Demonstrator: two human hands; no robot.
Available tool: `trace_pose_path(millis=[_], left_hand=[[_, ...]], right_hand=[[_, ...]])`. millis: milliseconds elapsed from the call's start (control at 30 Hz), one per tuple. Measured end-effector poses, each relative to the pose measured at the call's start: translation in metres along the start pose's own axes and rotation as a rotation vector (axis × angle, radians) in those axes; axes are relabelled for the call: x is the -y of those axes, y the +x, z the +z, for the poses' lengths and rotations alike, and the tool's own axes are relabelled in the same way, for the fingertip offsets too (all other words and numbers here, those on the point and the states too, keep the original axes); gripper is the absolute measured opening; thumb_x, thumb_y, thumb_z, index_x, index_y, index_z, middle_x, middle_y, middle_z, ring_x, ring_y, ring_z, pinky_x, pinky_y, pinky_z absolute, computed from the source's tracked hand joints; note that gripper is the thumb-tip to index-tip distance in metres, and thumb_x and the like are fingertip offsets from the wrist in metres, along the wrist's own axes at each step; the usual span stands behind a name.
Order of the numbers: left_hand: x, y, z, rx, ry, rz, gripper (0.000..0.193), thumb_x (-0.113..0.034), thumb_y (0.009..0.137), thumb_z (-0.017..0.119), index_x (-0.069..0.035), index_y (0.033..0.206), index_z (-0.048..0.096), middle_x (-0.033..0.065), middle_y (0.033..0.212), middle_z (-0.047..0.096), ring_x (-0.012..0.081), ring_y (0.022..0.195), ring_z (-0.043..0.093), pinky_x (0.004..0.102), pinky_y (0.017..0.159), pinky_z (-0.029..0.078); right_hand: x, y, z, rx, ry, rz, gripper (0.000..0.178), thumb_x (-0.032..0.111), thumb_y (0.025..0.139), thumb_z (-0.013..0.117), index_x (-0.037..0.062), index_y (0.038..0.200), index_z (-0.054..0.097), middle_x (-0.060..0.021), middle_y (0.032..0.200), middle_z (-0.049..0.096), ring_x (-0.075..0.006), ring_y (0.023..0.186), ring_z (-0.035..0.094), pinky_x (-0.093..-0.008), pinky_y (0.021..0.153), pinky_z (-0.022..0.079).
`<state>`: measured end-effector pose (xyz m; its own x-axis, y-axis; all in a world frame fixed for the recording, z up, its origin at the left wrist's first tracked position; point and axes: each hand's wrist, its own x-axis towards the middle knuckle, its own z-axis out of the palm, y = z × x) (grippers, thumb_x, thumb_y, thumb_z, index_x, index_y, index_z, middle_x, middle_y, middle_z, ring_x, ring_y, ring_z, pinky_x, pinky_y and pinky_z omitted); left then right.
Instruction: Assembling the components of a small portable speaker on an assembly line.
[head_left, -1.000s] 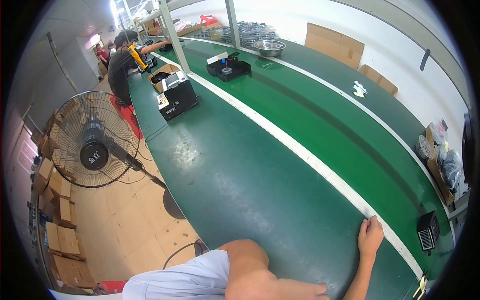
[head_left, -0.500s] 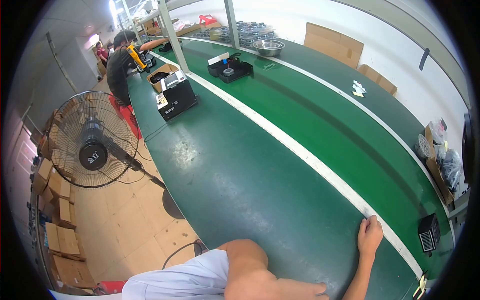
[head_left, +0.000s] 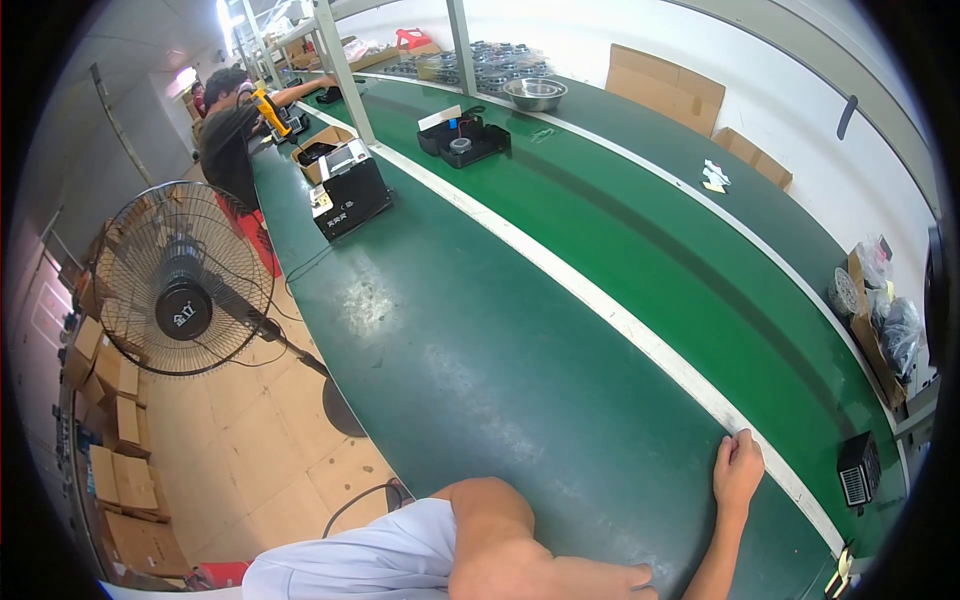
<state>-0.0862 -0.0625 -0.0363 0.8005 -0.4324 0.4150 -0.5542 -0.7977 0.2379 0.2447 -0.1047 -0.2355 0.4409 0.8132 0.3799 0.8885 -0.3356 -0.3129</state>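
My right hand (head_left: 739, 462) rests at the white strip (head_left: 640, 335) along the green bench, its fingers curled in and nothing visible in them. Across the lower edge lies my bent left arm in a pale sleeve. Only part of my left hand (head_left: 625, 578) shows, cut off by the picture's edge, so its grip is unclear. To the right of my right hand, on the bright green belt (head_left: 640, 240), stands a small black box with a grille (head_left: 858, 470). Farther up the belt sits an open black case (head_left: 475, 148) with a round part inside.
A black device with a light top (head_left: 352, 195) stands at the bench's far left, before a carton (head_left: 312, 155). A co-worker (head_left: 228, 140) leans over the bench by a yellow tool (head_left: 270, 112). A large fan (head_left: 185, 305) stands left. Metal bowls (head_left: 537, 95) sit at the back.
The co-worker has shifted left, with the head lower. The open black case has crept slightly nearer along the belt. My hands stay put.
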Motion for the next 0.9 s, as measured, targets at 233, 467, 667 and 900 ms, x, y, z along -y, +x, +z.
trace_pose_path(millis=[233, 467, 667, 900], left_hand=[[-0.0001, -0.0011, 0.0032, 0.012, 0.042, 0.019, 0.031, -0.033, 0.077, 0.060, -0.005, 0.091, 0.060, 0.0091, 0.094, 0.055, 0.0252, 0.091, 0.057, 0.0368, 0.081, 0.042], [0.0019, -0.0011, 0.0025, 0.001, 0.001, 0.027, 0.037, -0.036, 0.073, 0.062, -0.005, 0.091, 0.060, 0.0095, 0.094, 0.054, 0.0258, 0.090, 0.057, 0.0372, 0.081, 0.042], [0.0008, -0.0009, 0.0052, 0.001, 0.030, 0.021, 0.037, -0.037, 0.074, 0.061, -0.004, 0.091, 0.060, 0.0095, 0.093, 0.054, 0.0257, 0.090, 0.057, 0.0370, 0.080, 0.041], [0.0002, -0.0012, 0.0037, -0.033, 0.025, 0.020, 0.035, -0.032, 0.084, 0.054, -0.003, 0.101, 0.061, 0.0087, 0.091, 0.056, 0.0250, 0.087, 0.057, 0.0368, 0.077, 0.042]], right_hand=[[0.0008, 0.0004, -0.0007, 0.000, 0.001, -0.008, 0.020, 0.011, 0.090, 0.064, 0.0009, 0.078, 0.050, -0.0169, 0.069, 0.055, -0.0372, 0.066, 0.055, -0.0484, 0.062, 0.043], [0.0005, 0.0005, -0.0001, 0.000, 0.003, -0.002, 0.020, 0.010, 0.090, 0.064, 0.0011, 0.079, 0.050, -0.0168, 0.069, 0.056, -0.0370, 0.066, 0.055, -0.0481, 0.062, 0.043], [0.0000, 0.0000, 0.0000, -0.001, 0.005, -0.003, 0.020, 0.011, 0.090, 0.064, 0.0010, 0.079, 0.050, -0.0170, 0.070, 0.056, -0.0372, 0.067, 0.055, -0.0483, 0.062, 0.043], [0.0026, 0.0006, -0.0025, 0.017, -0.008, 0.008, 0.020, 0.011, 0.090, 0.063, 0.0006, 0.079, 0.051, -0.0176, 0.070, 0.056, -0.0380, 0.067, 0.056, -0.0490, 0.062, 0.043]])
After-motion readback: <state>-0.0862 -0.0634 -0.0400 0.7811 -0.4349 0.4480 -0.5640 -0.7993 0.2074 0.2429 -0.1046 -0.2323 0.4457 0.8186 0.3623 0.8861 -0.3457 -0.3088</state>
